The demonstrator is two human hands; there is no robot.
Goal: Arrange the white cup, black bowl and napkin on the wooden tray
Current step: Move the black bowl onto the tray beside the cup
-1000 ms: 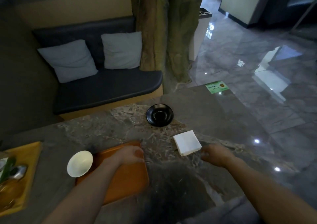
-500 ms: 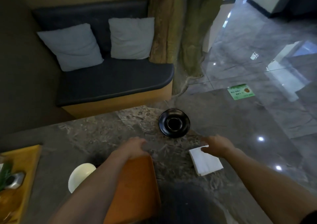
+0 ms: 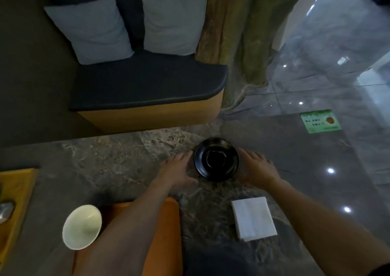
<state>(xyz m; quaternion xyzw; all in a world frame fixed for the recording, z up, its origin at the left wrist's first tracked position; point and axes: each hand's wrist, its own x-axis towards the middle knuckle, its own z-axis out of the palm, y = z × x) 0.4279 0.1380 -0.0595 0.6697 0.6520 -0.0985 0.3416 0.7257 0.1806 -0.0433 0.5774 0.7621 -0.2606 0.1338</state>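
1. Nearest, the wooden tray (image 3: pixel 166 233) lies at the near edge of the stone table (image 3: pixel 118 161), partly under the left forearm. Nothing stands on it yet, so all three placings seem to remain. Choose the bowl's spot before lifting, leaving room for the other two pieces.

2. The white cup (image 3: pixel 81 226) stands just left of the tray, and the folded napkin (image 3: pixel 253 218) lies flat on the table to the tray's right, well apart from it. Both sit beside the route back; bring the bowl home between them, raised enough not to catch the napkin or knock the cup.

3. Farther out, the black bowl (image 3: pixel 216 159) stands upright on the table, near its far edge. This looks like the step in hand: taking up the bowl.

4. The left hand (image 3: pixel 177 168) and right hand (image 3: pixel 256 168) flank the bowl, fingers fairly straight and spread, gripping nothing. Whether either touches the rim I cannot tell.

5. To do it well, close both palms evenly on opposite sides of the rim, lift straight up, keep it level, and draw it back low.

6. Beyond the table's far edge is the bench (image 3: pixel 147 90) and floor, so avoid pushing the bowl away.
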